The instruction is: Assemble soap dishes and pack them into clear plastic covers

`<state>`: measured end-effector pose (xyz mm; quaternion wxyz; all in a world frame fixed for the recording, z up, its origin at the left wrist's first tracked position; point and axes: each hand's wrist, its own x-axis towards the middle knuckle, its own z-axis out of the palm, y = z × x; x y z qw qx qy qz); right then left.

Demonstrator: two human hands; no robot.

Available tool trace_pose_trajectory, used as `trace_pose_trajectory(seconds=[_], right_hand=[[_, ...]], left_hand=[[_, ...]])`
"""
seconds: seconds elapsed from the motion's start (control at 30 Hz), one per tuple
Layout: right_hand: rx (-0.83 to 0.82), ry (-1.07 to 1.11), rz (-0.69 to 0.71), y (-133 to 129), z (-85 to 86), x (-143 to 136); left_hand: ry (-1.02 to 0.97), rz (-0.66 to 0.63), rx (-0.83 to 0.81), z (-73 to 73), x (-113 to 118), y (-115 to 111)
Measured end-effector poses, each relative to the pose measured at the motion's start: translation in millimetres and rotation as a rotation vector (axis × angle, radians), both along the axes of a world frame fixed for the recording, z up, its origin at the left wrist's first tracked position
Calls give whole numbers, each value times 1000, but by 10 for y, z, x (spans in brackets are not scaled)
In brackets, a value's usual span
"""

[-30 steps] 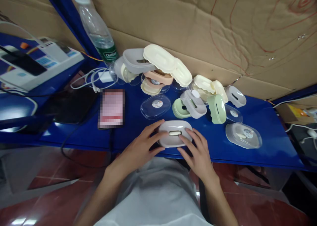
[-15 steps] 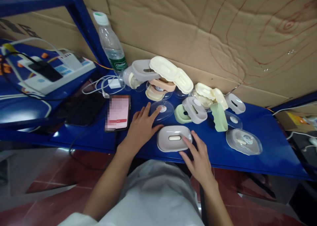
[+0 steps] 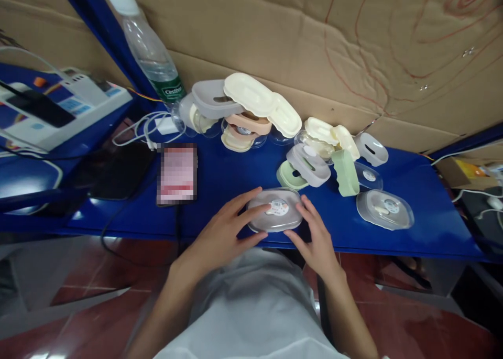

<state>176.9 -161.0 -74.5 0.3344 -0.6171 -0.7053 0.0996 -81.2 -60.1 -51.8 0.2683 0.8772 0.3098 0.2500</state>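
A grey oval box [image 3: 259, 217] under a clear lid with a round white label [image 3: 279, 207] sits at the front edge of the blue table. My left hand [image 3: 223, 225] grips its left side, thumb at the near edge and a fingertip by the label. On the right side, my right hand [image 3: 316, 236] has its thumb and fingers round the box. Behind it, a grey oval part [image 3: 309, 165] leans on a green one [image 3: 290, 176]. A wavy-edged green part [image 3: 346, 174] stands to their right. Another lidded grey box [image 3: 385, 210] lies farther right.
Cream, grey and peach parts [image 3: 249, 93] are piled at the back near a bottle [image 3: 153, 60]. A phone [image 3: 177, 174], a white cable [image 3: 135, 131] and a power strip [image 3: 98, 107] are on the left. A cardboard sheet [image 3: 255, 29] stands behind the blue table [image 3: 220, 175].
The clear lid has moved from behind the box onto it, carried by my left hand. My right hand has stayed at the box's right side. The view has shifted slightly.
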Motion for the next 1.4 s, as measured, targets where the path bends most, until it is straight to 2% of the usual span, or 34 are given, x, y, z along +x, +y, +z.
trace_pose_trajectory(seconds=[0.17,0.3,0.47,0.63,0.77,0.87,1.07,1.4], right_hand=[[51,-4,-40,-20,-32,-18],[61,-95,6,-44,-24,-32],[69,-85,44,-32,-3,-21],[98,-65,10,-38,-40,-57],[116,-34,-7,-49,-32,-70],[96,-18,-12,-38,1,-38],[33,-17,-26,-11,26,19],[5,-40,-20,-39,10,-2]], left_hand=[[-14,-29,29,-18,80,19],[-30,1,-18,-89,22,20],[-71,53,93,-162,-8,-11],[-33,43,25,-149,23,-19],[-40,41,45,-117,74,-12],[-63,29,47,-108,90,10],[-83,0,-50,-140,69,68],[-72,38,-10,-148,118,21]])
